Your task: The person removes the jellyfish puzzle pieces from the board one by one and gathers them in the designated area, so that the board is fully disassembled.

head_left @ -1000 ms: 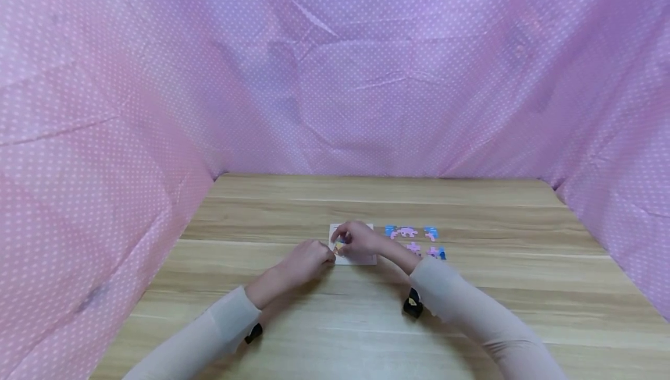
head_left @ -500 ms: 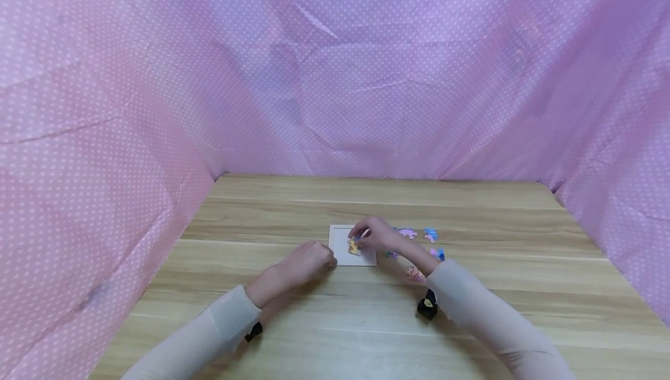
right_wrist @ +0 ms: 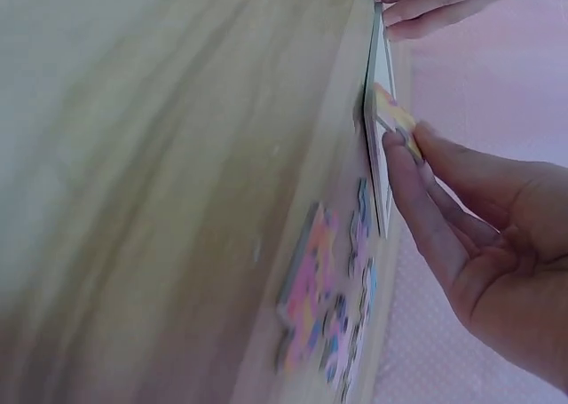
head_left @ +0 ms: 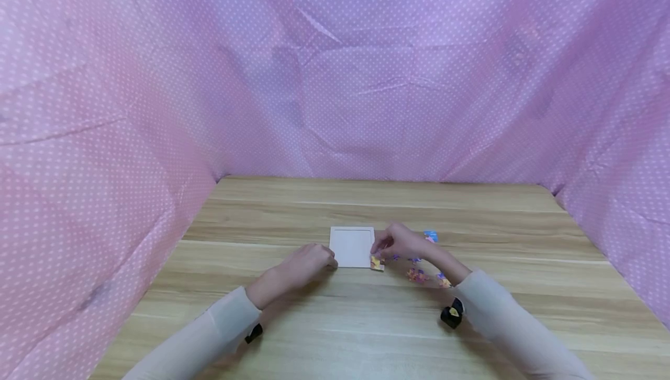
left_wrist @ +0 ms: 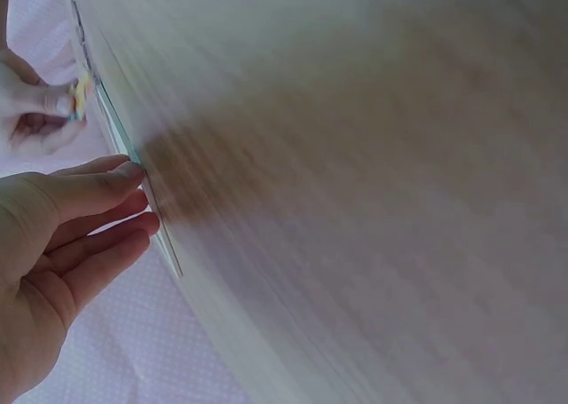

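A white square puzzle tray (head_left: 352,247) with a raised rim lies flat on the wooden table, its inside bare. At its left edge my left hand (head_left: 310,262) holds the rim; in the left wrist view the thumb (left_wrist: 111,186) and fingertips meet the tray's edge. My right hand (head_left: 400,241) pinches a yellow puzzle piece (head_left: 377,262) between thumb and fingers, over the tray's front right corner. The right wrist view shows that yellow piece tilted at the rim. Loose puzzle pieces (right_wrist: 311,275) lie right of the tray, partly hidden by the right hand and forearm.
Several pink, orange and blue pieces (head_left: 417,276) are spread on the table under and beside the right forearm; one blue piece (head_left: 431,235) lies farther back. A black wrist camera (head_left: 452,313) sits under the right sleeve. Pink dotted cloth (head_left: 335,106) hangs behind the table (head_left: 293,333).
My right hand has carried the yellow puzzle piece from the tray's left side rightward to its front right corner, uncovering the tray. My left hand has stayed at the tray's left edge.
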A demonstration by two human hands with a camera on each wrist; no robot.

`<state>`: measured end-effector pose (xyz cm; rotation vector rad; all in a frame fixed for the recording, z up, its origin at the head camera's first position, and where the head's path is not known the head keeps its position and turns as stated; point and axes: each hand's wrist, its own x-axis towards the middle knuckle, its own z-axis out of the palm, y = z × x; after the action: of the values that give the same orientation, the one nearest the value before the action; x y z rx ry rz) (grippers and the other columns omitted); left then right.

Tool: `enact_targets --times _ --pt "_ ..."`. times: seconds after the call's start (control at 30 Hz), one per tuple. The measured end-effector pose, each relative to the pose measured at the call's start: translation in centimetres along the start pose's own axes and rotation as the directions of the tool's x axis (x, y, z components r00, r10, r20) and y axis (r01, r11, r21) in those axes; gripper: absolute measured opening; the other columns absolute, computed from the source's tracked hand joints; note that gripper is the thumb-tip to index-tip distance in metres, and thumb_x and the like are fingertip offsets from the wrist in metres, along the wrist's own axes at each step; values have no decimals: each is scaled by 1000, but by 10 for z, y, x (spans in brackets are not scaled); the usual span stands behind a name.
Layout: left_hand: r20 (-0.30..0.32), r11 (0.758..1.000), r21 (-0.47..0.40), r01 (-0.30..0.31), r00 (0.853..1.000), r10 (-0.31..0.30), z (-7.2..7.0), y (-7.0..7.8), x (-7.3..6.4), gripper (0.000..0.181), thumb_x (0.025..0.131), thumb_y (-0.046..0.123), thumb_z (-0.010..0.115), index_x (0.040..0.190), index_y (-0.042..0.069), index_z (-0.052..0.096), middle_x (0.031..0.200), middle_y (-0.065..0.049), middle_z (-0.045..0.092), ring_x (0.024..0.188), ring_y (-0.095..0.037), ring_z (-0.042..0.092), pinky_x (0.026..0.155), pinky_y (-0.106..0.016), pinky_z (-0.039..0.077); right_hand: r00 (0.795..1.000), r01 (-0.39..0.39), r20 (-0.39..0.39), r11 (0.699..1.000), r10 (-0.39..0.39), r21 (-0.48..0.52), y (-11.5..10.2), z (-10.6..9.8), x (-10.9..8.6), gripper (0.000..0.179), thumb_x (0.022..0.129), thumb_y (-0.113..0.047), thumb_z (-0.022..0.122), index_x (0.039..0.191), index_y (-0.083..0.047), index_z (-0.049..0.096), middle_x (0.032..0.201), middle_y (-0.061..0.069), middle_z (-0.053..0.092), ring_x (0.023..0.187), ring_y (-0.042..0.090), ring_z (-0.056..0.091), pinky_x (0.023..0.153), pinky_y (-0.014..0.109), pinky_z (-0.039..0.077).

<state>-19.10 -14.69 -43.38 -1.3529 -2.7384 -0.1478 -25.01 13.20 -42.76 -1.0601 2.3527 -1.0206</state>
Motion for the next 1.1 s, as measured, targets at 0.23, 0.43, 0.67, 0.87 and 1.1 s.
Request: enact_targets --times 0.23,0.43,0.67,0.87,1.1 --pt "-9 997 -71 30 999 -31 2 1 -2 39 81 -21 54 62 12 51 68 11 28 65 -5 28 55 -16 22 999 -28 45 998 31 -62 4 -1 -18 5 88 -1 75 91 -3 78 84 2 76 76 2 64 72 19 55" --pt "-17 997 -69 46 999 -47 2 2 0 35 84 -19 61 75 12 76 66 13 48 67 -1 37 58 -13 34 1000 -20 21 995 22 -102 4 3 -28 7 89 -10 78 88 -4 77 84 0 75 76 0 62 70 18 55" --pt "-23 995 -99 17 1000 -19 2 2 0 37 83 -19 56 65 13 62 66 11 34 65 -3 30 55 -14 24 999 -28 26 998 30 -55 6 9 -35 6 87 -8 79 87 -2 78 81 0 75 73 1 63 68 18 55" --pt "-43 994 -107 0 999 -4 5 3 -1 36 82 -18 57 63 13 54 67 11 32 65 -3 30 55 -13 23 999 -18 27 997 21 -73 6 10 -39 2 88 -7 78 89 -5 78 83 -1 75 74 1 63 69 19 55" --pt "-9 986 -164 26 1000 -28 2 4 1 31 88 -12 59 65 8 62 66 9 42 64 -3 34 56 -15 32 999 -13 -52 999 11 -36 6 1 -49 8 96 -7 69 97 -5 77 91 4 74 81 6 62 71 21 54"
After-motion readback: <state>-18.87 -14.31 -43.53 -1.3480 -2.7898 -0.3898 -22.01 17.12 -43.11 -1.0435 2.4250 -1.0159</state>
